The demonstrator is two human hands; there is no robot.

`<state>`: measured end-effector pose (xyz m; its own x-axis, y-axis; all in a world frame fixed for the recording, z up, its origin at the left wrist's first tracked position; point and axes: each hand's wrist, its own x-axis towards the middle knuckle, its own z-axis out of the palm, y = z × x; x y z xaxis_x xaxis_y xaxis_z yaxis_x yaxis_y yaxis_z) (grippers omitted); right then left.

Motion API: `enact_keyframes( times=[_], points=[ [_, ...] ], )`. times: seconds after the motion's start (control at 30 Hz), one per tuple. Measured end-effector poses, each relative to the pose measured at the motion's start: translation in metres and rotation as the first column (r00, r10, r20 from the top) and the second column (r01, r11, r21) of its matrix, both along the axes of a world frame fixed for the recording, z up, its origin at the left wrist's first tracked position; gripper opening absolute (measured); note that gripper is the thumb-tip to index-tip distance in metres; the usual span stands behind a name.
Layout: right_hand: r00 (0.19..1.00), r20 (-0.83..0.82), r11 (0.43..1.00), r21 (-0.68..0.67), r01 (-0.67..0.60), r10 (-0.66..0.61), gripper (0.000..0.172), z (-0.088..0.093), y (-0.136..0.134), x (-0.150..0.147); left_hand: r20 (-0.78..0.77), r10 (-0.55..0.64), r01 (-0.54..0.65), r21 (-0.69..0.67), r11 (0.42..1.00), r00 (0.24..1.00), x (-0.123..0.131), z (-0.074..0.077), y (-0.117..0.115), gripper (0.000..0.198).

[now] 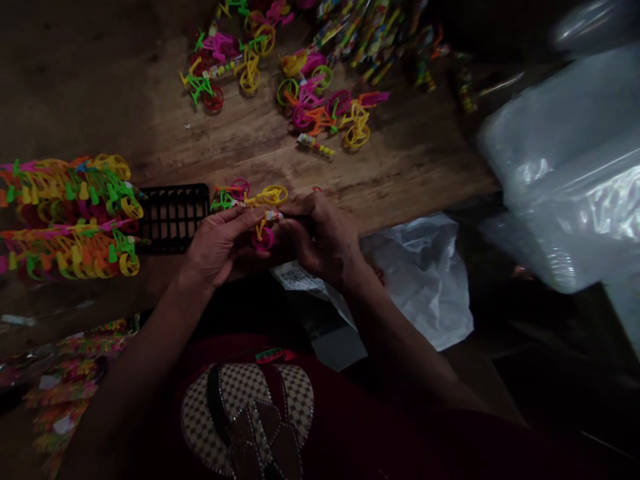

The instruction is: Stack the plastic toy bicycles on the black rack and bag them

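Note:
Just past the table's front edge, my left hand (215, 245) pinches a small plastic toy bicycle (261, 235) with yellow parts and a pink wheel. A short candy-filled tube (274, 215) with a printed wrapper shows between my two hands. The fingers of my right hand (327, 241) are closed close to the tube's end; what they grip is hidden. Another toy bicycle with a yellow wheel (275, 195) lies right behind my fingertips, beside green and pink toy parts (226, 199).
A black plastic rack (173, 217) lies on the wooden table (100, 127), with rows of colourful toy bicycles (75, 250) at its left. Loose toy bicycles (313, 100) and candy tubes (370, 33) are heaped at the back. Clear plastic bags (425, 280) sit at the right.

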<state>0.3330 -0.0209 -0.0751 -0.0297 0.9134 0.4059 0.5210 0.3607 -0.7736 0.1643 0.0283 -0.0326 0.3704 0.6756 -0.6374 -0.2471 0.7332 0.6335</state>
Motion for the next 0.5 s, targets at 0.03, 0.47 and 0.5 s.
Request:
enact_keyframes(
  times=[0.03,0.47,0.5],
  points=[
    [0.999,0.030,1.000,0.006,-0.012,0.011,0.009,0.001,-0.001,0.001,-0.022,0.009,-0.009,0.011,1.000,1.000,0.001,-0.001,-0.001,0.003],
    [0.982,0.185,0.997,-0.058,0.058,-0.047,0.011,0.011,-0.008,0.000,-0.083,0.075,-0.065,0.109,0.992,0.994,0.009,-0.008,-0.012,0.029],
    [0.982,0.187,0.997,-0.065,0.049,-0.037,0.012,0.014,-0.008,0.002,-0.065,0.066,-0.059,0.104,0.993,0.996,0.009,-0.008,-0.013,0.033]
  ],
)
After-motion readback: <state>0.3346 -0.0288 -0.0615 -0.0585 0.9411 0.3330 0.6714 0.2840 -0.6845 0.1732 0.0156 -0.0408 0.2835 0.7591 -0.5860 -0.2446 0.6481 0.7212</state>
